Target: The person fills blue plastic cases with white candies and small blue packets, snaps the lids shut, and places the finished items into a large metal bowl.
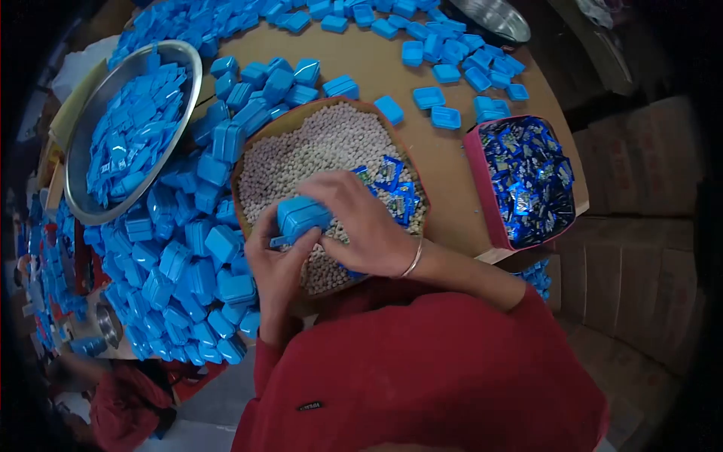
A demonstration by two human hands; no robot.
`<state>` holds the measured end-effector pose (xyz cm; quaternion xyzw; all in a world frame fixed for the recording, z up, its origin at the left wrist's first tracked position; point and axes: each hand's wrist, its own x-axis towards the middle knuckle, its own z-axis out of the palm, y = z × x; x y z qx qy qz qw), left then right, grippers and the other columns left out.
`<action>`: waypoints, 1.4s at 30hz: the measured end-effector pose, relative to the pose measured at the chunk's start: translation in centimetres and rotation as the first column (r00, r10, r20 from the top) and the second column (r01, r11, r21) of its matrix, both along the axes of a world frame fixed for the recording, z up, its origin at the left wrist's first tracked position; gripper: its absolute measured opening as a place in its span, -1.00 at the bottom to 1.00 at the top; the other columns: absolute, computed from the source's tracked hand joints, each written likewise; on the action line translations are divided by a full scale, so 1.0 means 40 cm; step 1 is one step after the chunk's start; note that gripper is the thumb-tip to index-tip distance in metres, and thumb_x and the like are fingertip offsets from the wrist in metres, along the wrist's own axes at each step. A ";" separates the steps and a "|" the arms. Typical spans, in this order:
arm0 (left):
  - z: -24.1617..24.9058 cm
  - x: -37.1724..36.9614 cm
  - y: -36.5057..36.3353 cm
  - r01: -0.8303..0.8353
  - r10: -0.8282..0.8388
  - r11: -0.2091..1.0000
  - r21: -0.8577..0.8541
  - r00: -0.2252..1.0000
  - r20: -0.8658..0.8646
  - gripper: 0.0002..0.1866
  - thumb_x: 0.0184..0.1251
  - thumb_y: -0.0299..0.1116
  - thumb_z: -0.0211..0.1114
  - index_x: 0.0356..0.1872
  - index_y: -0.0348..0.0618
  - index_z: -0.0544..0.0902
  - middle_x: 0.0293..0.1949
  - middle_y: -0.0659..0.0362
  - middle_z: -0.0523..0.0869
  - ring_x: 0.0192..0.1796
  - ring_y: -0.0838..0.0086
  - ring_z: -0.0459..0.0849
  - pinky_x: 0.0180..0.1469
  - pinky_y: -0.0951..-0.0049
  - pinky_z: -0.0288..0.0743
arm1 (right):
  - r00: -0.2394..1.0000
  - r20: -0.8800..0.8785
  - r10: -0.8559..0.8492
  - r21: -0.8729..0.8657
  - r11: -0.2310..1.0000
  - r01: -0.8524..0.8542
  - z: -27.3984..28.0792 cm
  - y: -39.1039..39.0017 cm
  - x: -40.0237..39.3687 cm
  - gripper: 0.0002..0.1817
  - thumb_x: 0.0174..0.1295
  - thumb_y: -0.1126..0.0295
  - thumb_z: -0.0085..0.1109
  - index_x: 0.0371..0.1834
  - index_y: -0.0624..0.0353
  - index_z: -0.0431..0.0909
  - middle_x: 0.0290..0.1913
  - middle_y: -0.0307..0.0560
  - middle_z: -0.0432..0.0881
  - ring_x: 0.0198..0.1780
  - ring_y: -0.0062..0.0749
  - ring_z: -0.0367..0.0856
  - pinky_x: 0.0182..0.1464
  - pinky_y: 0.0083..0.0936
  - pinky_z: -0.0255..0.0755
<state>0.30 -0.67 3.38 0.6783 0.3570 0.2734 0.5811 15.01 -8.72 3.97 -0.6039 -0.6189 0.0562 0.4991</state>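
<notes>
Above a wide container of small pale round candies (pixel 294 162), my left hand (pixel 273 260) grips a small blue plastic box (pixel 301 217), with the thumb along its lower side. My right hand (pixel 365 226), slightly blurred, curls its fingers over the box's top right, its thumb by the lower corner. The box looks closed; its far side is hidden by my fingers. Several shiny blue packets (pixel 389 173) lie on the candies just beyond my right hand.
Many closed blue boxes (pixel 203 264) are heaped at the left. A metal bowl (pixel 197 71) holds flat blue pieces. Open blue trays (pixel 446 117) lie at the back. A pink-rimmed container (pixel 476 169) of blue packets stands right. Another person (pixel 124 407) is at lower left.
</notes>
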 end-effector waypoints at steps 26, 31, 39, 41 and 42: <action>-0.029 0.099 -0.050 0.083 -0.163 0.810 0.580 0.983 0.087 -0.62 -0.19 -0.58 0.37 -0.23 -0.23 0.51 -0.32 0.16 0.56 -0.30 0.47 0.55 -0.25 0.49 0.43 | 0.951 -0.131 0.281 0.015 0.960 -0.281 -0.025 -0.070 0.109 -0.86 0.08 0.63 0.15 -0.38 0.19 0.39 -0.38 -0.07 0.39 -0.33 -0.15 0.52 -0.38 -0.34 0.42; 0.004 0.118 -0.058 0.008 -0.094 0.754 0.656 0.991 0.096 -0.68 -0.27 -0.52 0.40 -0.37 -0.18 0.54 -0.45 0.12 0.56 -0.41 0.28 0.57 -0.36 0.39 0.41 | 0.955 0.012 0.296 0.000 0.955 -0.296 -0.008 -0.067 0.118 -0.87 0.06 0.61 0.15 -0.43 0.20 0.39 -0.39 -0.07 0.37 -0.45 -0.20 0.51 -0.47 -0.38 0.44; 0.002 0.135 -0.048 -0.013 -0.078 0.680 0.734 0.993 0.090 -0.70 -0.33 -0.46 0.41 -0.45 -0.13 0.52 -0.51 0.15 0.58 -0.45 0.21 0.60 -0.41 0.32 0.41 | 0.947 -0.027 0.320 -0.033 0.947 -0.321 -0.029 -0.061 0.133 -0.86 0.06 0.62 0.16 -0.44 0.20 0.38 -0.39 -0.06 0.36 -0.43 -0.19 0.51 -0.47 -0.37 0.43; 0.002 0.128 -0.040 0.035 -0.113 0.698 0.715 0.992 0.062 -0.69 -0.31 -0.46 0.40 -0.42 -0.14 0.53 -0.50 0.13 0.59 -0.44 0.22 0.61 -0.40 0.32 0.42 | 0.947 -0.041 0.320 -0.042 0.946 -0.322 -0.013 -0.053 0.134 -0.85 0.05 0.65 0.15 -0.45 0.20 0.37 -0.40 -0.06 0.35 -0.43 -0.19 0.50 -0.45 -0.39 0.43; -0.005 0.122 -0.034 0.073 -0.137 0.738 0.671 0.990 0.043 -0.69 -0.29 -0.45 0.40 -0.39 -0.15 0.54 -0.48 0.12 0.60 -0.43 0.22 0.62 -0.38 0.32 0.44 | 0.939 -0.108 0.327 -0.057 0.941 -0.334 -0.018 -0.050 0.134 -0.84 0.02 0.67 0.17 -0.42 0.20 0.41 -0.38 -0.05 0.38 -0.40 -0.18 0.51 -0.40 -0.38 0.42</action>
